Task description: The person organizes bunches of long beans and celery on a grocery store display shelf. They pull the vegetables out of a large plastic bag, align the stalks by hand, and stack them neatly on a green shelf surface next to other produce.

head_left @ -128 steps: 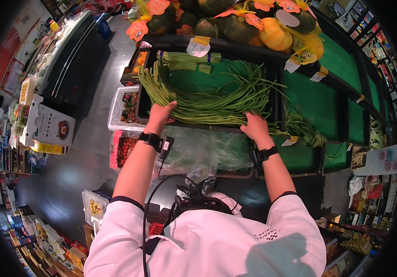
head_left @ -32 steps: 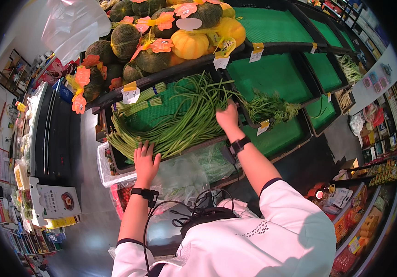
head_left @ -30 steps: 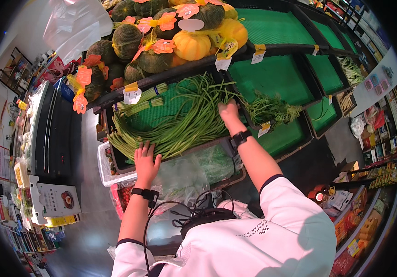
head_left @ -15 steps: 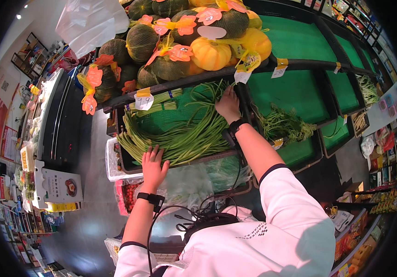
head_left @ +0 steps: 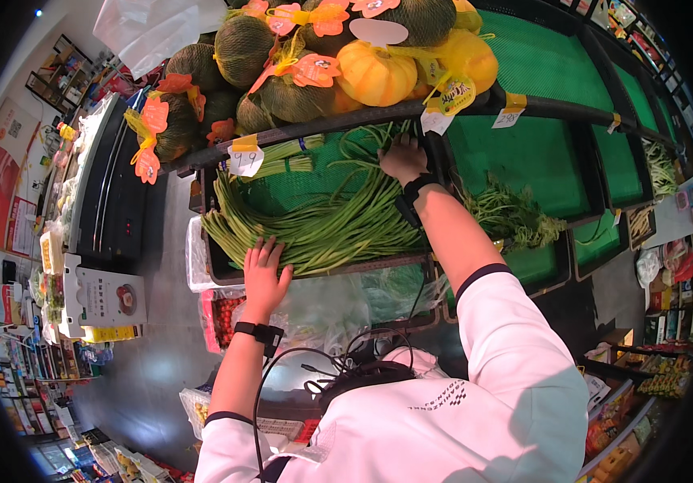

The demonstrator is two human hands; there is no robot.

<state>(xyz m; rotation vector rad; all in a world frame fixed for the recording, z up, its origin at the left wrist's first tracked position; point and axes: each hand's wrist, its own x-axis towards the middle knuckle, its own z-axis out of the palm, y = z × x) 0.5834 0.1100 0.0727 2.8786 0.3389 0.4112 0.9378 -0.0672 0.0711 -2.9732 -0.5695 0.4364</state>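
Long green yardlong beans [head_left: 322, 229] lie in a curved heap in a dark crate [head_left: 346, 266] lined with green. My left hand [head_left: 264, 274] rests on the near left part of the heap, fingers spread and stretched out. At the crate's far right corner, my right hand [head_left: 404, 158] is closed over the curved end of the heap; its fingertips are partly hidden. Tied bundles of green stalks [head_left: 286, 163] lie at the back left of the same crate, behind a hanging price card [head_left: 246, 160].
Netted dark melons [head_left: 243, 50] and orange pumpkins [head_left: 376, 74] fill the shelf above. Leafy greens [head_left: 511, 213] lie in the crate to the right. Below the front edge are plastic-wrapped produce [head_left: 330, 302] and red tomatoes [head_left: 225, 314]. A white carton [head_left: 105, 298] stands left across the aisle.
The view has shifted slightly. My right hand is still at the far right corner, its fingers more bent, and the bean ends beside it lie in a tighter curve. My left hand stays on the beans.
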